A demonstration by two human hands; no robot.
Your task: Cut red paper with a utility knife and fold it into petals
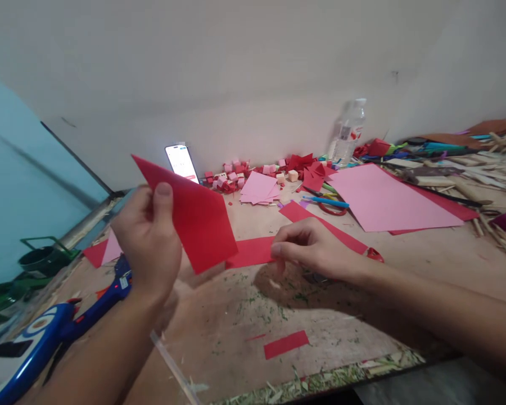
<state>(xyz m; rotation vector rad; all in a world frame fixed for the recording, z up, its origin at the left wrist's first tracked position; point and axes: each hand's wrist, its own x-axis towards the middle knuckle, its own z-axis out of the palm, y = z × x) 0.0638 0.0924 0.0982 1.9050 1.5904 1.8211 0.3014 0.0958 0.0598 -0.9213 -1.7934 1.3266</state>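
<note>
My left hand (147,236) is closed on a red paper sheet (202,219), raised above the table with the thumb pressed on its face. The sheet bends along a line near its upper edge. Lower and to the right, my right hand (303,247) has its thumb and fingertips pinched together. Behind those fingertips lies a red paper strip (251,251); whether they grip it or something small is hidden. A longer red strip (320,225) extends behind my right hand. Nearer the front edge is a small red paper piece (286,344).
A blue glue gun (120,284) lies beside my left forearm, near a clear stick (172,365). Further back are a lit phone (182,162), small pink cubes (231,174), pink paper squares (259,188), scissors (332,209), a large pink sheet (392,199) and a plastic bottle (349,135).
</note>
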